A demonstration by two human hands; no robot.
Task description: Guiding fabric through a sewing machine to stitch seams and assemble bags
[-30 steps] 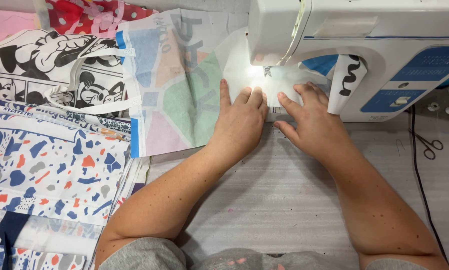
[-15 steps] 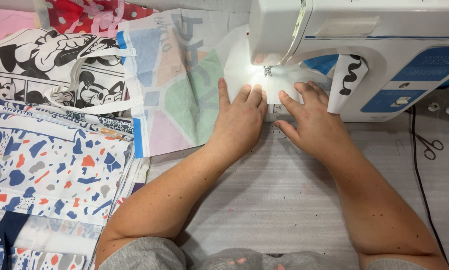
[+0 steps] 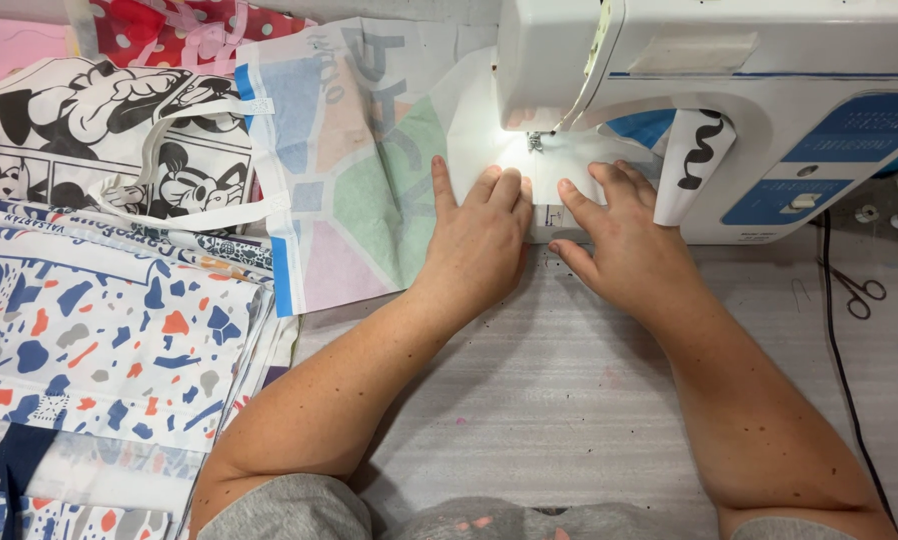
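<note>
A white and blue sewing machine (image 3: 729,90) stands at the top right, its lamp lighting the needle (image 3: 535,143). A pale fabric piece with pastel patches and a blue edge (image 3: 359,170) lies under the needle and spreads to the left. My left hand (image 3: 477,235) presses flat on this fabric just left of the needle, fingers pointing up. My right hand (image 3: 624,235) lies flat beside it, fingertips on the fabric below the presser foot. A white strip with black squiggles (image 3: 691,160) hangs over the machine's arm.
A stack of printed bags fills the left: a black-and-white cartoon one (image 3: 99,140), a terrazzo-patterned one (image 3: 99,340), red polka-dot cloth (image 3: 169,25) behind. Small scissors (image 3: 854,290) and a black cable (image 3: 839,340) lie on the grey table (image 3: 559,400) at right.
The pastel fabric has slid slightly away under the needle, and both hands have followed it a little; otherwise nothing differs.
</note>
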